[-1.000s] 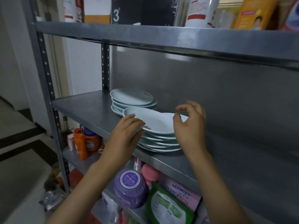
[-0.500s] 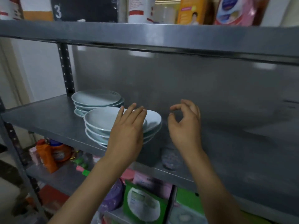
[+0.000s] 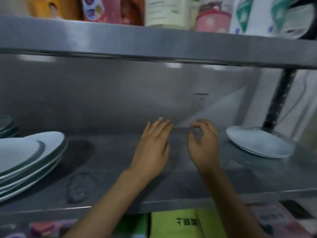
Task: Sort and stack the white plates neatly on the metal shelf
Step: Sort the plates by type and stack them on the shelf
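Observation:
A stack of white plates (image 3: pixel 29 158) sits at the left end of the metal shelf (image 3: pixel 120 182). Behind it, at the far left edge, part of a second stack (image 3: pixel 6 125) shows. Toward the right post lies another white plate pile (image 3: pixel 257 143), about two plates. My left hand (image 3: pixel 152 148) hovers over the middle of the shelf, flat, fingers apart, holding nothing. Beside it my right hand (image 3: pixel 204 143) is empty, fingers loosely curled and apart. Both hands are between the left stack and the right plates, touching neither.
The upper shelf (image 3: pixel 154 43) hangs close overhead, loaded with bottles and packets (image 3: pixel 164 11). A dark upright post (image 3: pixel 279 100) stands at the right. Below the shelf edge are green packages (image 3: pixel 180 224) and pink packs (image 3: pixel 277 220). A wall socket (image 3: pixel 200 100) shows behind.
The view has swung right, so the left stack slid to the frame's edge and the right plates came into sight. Both hands left the stack and moved right over the bare shelf.

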